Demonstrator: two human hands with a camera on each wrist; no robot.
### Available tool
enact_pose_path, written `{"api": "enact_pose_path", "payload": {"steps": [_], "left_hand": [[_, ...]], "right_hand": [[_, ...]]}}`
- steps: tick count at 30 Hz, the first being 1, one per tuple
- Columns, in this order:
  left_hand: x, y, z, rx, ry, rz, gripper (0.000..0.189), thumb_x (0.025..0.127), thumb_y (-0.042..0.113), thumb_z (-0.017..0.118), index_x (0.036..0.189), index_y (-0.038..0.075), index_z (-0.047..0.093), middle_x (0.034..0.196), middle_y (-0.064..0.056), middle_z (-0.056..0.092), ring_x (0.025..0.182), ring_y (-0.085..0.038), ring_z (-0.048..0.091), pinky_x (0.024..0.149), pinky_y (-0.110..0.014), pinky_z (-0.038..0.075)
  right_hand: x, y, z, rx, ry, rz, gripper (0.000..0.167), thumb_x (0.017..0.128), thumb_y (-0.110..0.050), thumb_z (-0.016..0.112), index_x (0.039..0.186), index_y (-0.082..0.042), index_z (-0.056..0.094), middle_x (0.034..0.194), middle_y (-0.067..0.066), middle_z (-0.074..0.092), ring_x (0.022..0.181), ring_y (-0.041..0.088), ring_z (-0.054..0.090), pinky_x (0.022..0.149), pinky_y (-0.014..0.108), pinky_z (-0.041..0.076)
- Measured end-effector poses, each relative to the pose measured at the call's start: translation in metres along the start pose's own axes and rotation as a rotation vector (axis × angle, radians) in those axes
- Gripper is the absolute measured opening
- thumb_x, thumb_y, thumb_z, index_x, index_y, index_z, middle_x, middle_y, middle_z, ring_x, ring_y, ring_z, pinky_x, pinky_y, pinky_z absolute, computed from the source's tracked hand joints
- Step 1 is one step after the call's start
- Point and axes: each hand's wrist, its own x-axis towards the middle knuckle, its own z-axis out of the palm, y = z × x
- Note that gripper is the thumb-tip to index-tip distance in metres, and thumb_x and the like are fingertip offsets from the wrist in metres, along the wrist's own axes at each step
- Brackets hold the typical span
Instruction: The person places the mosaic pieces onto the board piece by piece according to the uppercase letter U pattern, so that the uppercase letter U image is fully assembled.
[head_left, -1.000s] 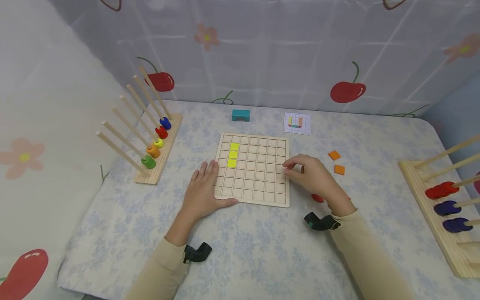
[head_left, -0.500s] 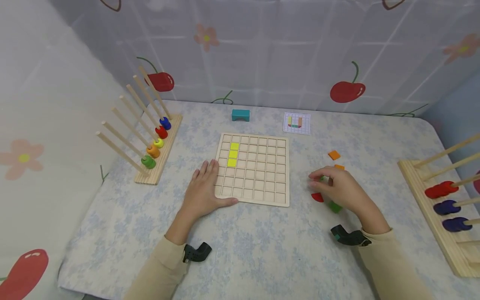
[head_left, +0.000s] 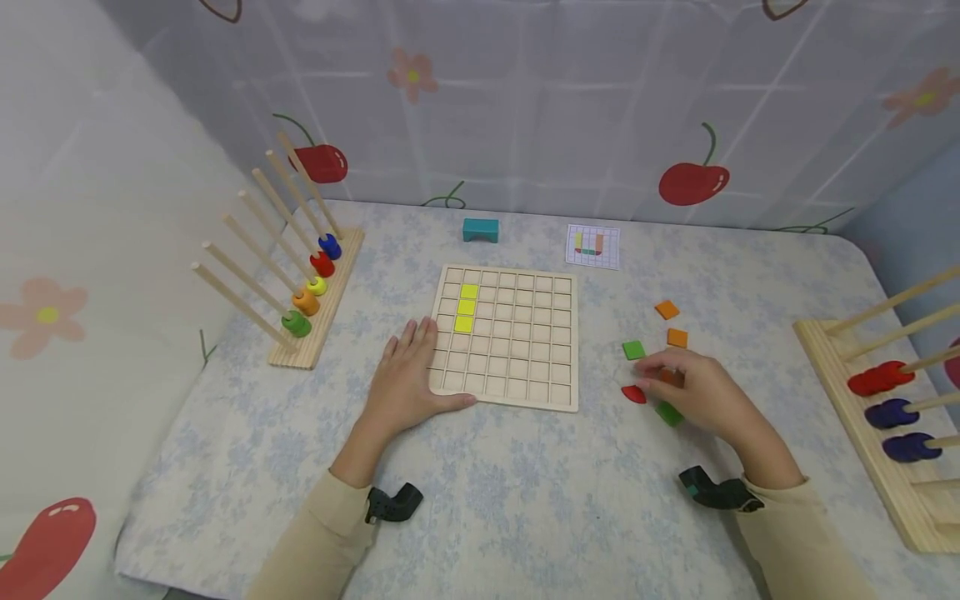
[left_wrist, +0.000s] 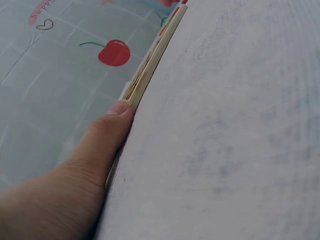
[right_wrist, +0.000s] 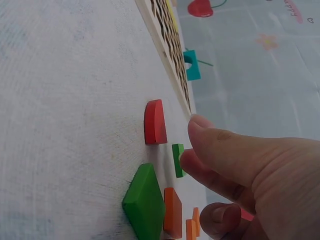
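A wooden grid board (head_left: 517, 400) lies mid-table, with three yellow square tiles (head_left: 465, 307) in one column near its left side. My left hand (head_left: 405, 371) rests on the board's left edge, fingers straight and thumb along the front edge; in the left wrist view the thumb (left_wrist: 107, 130) touches the board's side. My right hand (head_left: 693, 387) hovers among loose pieces, its thumb and forefinger apart with nothing seen between them. Closest are a red rounded piece (right_wrist: 156, 122), a green tile (head_left: 633, 350), another green tile (right_wrist: 145, 202) and an orange tile (right_wrist: 173, 212) partly covered by the hand.
Two more orange tiles (head_left: 667, 309) lie behind my right hand. A pattern card (head_left: 593, 247) and a teal block (head_left: 481, 230) are at the back. Pegged wooden racks with coloured beads stand left (head_left: 300, 354) and right (head_left: 825, 367).
My right hand has moved from the board's right edge rightward and nearer me, over the loose pieces. A green tile shows beside its fingertips. My left hand stays put.
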Motion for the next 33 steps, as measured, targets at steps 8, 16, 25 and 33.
{"api": "enact_pose_path", "payload": {"steps": [8, 16, 25, 33], "left_hand": [[-0.001, -0.001, 0.002, -0.01, 0.007, 0.007, 0.135, 0.065, 0.086, 0.064, 0.16, 0.007, 0.009, 0.168, -0.01, 0.01, 0.157, -0.027, 0.004, 0.126, -0.052, 0.007], [-0.002, -0.001, 0.002, 0.004, 0.017, 0.015, 0.134, 0.066, 0.085, 0.065, 0.16, 0.007, 0.01, 0.168, -0.01, 0.011, 0.156, -0.027, 0.006, 0.126, -0.051, 0.008], [-0.003, -0.001, 0.001, 0.0, 0.016, 0.008, 0.134, 0.066, 0.086, 0.064, 0.16, 0.008, 0.01, 0.168, -0.008, 0.011, 0.157, -0.025, 0.005, 0.126, -0.049, 0.007], [-0.002, -0.001, 0.001, 0.01, 0.01, 0.003, 0.134, 0.066, 0.086, 0.064, 0.16, 0.009, 0.008, 0.168, -0.007, 0.01, 0.157, -0.024, 0.003, 0.127, -0.048, 0.007]], "right_hand": [[-0.003, 0.002, 0.004, -0.02, -0.007, -0.03, 0.024, 0.088, -0.015, 0.075, 0.113, -0.014, 0.073, 0.106, 0.002, 0.072, 0.093, 0.02, 0.059, 0.075, 0.027, 0.05], [-0.007, 0.002, 0.008, -0.021, -0.026, -0.046, 0.024, 0.088, -0.016, 0.075, 0.112, -0.014, 0.073, 0.108, 0.002, 0.072, 0.102, 0.021, 0.064, 0.086, 0.037, 0.052], [-0.007, 0.001, 0.009, -0.022, -0.033, -0.063, 0.02, 0.089, -0.018, 0.075, 0.109, -0.016, 0.076, 0.108, 0.0, 0.069, 0.098, 0.018, 0.062, 0.078, 0.025, 0.051], [-0.007, -0.001, 0.011, -0.03, -0.022, -0.055, 0.014, 0.087, -0.017, 0.076, 0.101, -0.018, 0.074, 0.101, -0.002, 0.069, 0.092, 0.016, 0.058, 0.08, 0.027, 0.05]]}}
